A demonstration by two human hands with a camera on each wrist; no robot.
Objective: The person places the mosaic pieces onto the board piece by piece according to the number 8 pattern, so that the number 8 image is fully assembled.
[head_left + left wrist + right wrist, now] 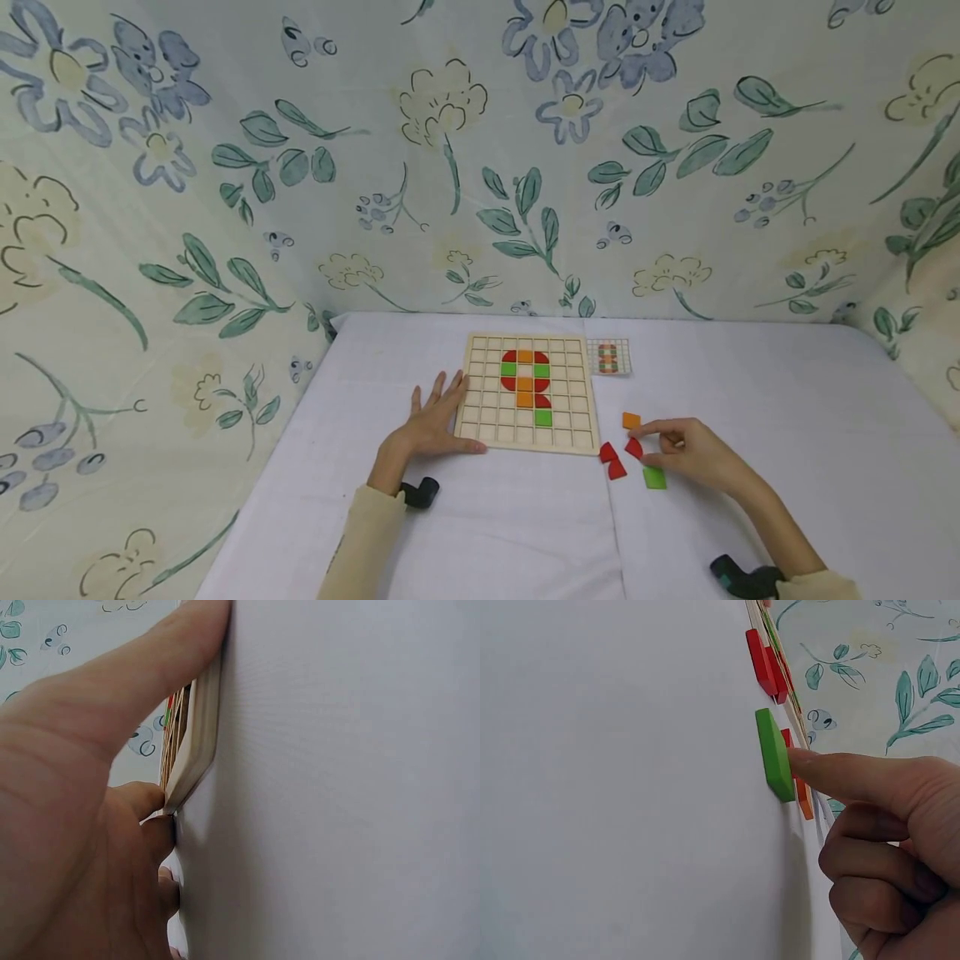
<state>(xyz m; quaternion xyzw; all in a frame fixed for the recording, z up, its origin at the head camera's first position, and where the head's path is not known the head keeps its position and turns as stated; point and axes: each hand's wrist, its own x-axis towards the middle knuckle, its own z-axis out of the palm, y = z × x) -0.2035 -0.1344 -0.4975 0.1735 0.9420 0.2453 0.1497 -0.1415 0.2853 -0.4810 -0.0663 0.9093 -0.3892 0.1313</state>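
Note:
A wooden grid board (pixel 487 417) lies on the white table, with red, orange and green pieces set in several of its squares. My left hand (pixel 435 425) rests at its lower left corner, fingers spread along the left side and thumb along the near edge. Right of the board, my right hand (pixel 693 454) has thumb and index finger at a red quarter-round piece (pixel 633 448), pinching it at table level. Close to the thumb lies a green square tile (pixel 655 477), which partly hides the red piece in the right wrist view.
An orange square tile (pixel 632 420) lies just beyond the right index finger. Two more red pieces (pixel 617 469) lie near the board's lower right corner. A small pattern card (pixel 619 357) sits against the board's upper right side. Floral cloth (pixel 480 167) hangs behind the table.

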